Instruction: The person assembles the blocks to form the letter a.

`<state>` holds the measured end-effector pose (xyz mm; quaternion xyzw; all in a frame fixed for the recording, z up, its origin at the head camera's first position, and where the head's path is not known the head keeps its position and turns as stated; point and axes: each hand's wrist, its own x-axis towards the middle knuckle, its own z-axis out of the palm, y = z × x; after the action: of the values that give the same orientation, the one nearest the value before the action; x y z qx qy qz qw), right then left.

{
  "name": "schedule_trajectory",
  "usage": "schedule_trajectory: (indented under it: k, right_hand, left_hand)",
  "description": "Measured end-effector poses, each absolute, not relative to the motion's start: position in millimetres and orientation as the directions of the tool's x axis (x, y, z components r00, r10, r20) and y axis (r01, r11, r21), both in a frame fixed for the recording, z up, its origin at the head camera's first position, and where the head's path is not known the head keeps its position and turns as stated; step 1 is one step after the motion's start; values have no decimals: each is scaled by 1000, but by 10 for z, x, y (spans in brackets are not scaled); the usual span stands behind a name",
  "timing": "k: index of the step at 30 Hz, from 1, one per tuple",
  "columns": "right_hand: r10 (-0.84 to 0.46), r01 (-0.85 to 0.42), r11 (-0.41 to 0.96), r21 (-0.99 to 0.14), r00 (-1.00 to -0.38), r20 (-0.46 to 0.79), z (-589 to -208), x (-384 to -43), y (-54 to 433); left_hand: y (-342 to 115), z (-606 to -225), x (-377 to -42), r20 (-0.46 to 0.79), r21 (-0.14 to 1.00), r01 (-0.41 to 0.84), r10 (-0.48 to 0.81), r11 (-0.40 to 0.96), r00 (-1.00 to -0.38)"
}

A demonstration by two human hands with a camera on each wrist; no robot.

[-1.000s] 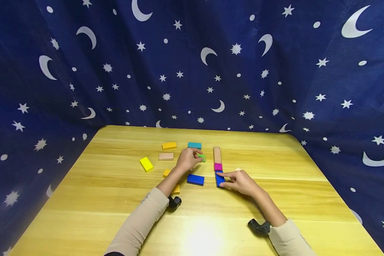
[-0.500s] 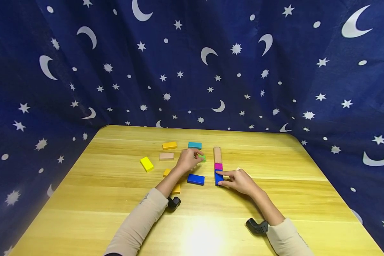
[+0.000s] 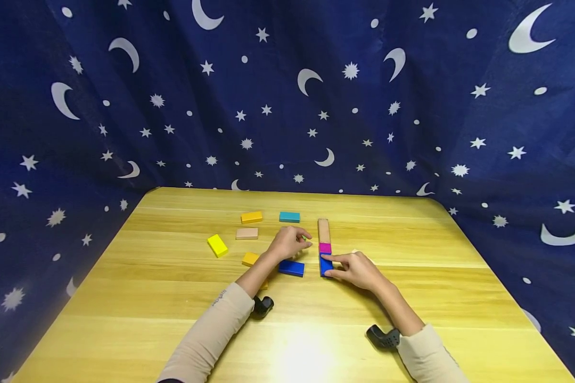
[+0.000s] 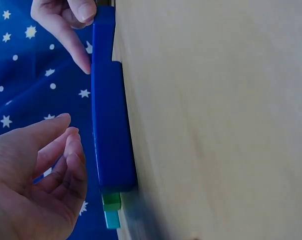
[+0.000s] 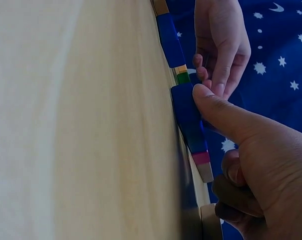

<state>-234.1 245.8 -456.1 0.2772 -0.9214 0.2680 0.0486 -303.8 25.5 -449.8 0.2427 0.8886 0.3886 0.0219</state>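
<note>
My right hand (image 3: 359, 270) pinches a blue block (image 3: 325, 265) between thumb and index finger, flat on the table. That block's far end meets a magenta block (image 3: 325, 248), which lines up with a plain wooden block (image 3: 323, 231) behind it. Loosely curled, my left hand (image 3: 287, 244) hovers left of this row with nothing between its fingers. A green block (image 4: 111, 201) shows in the left wrist view, mostly hidden by that hand in the head view. Just below the left hand lies a second blue block (image 3: 291, 268).
Left of the hands lie a yellow block (image 3: 218, 246), a beige block (image 3: 246, 233) and an orange block (image 3: 252, 217). A teal block (image 3: 289, 217) is farther back. More orange blocks (image 3: 249, 258) are partly covered by my left arm. A starry curtain (image 3: 278, 96) hangs behind the table.
The right hand has slid its blue block slightly away from me, up against the magenta one. My left hand has drawn back from the green block, toward me and rightward.
</note>
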Motion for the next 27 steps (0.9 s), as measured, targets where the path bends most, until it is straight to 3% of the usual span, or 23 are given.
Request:
schedule_trajectory:
  k: [4,12,16,27]
  right_hand:
    - [-469,-532,697,-481,-846,255,-4542,-2345,2460]
    - [-304,-521,682,-513,-840,449,-4583,-2425,2389]
    - [-270,-484,677,-555,-864,424,-4641,-2446,2322]
    - [-345,-498,725,-476,-861,374,-4711,-2440,2292]
  left_hand:
    - [218,-4490,-3055,156,716,409,441,565,-884]
    - [110,-4496,-3139,220,688,401,353,605,-909]
    - [51,-4524,-3175,238,674,386,311,629,-920]
    - [-124,-4496,-3266,153,651,315,287,691,-946]
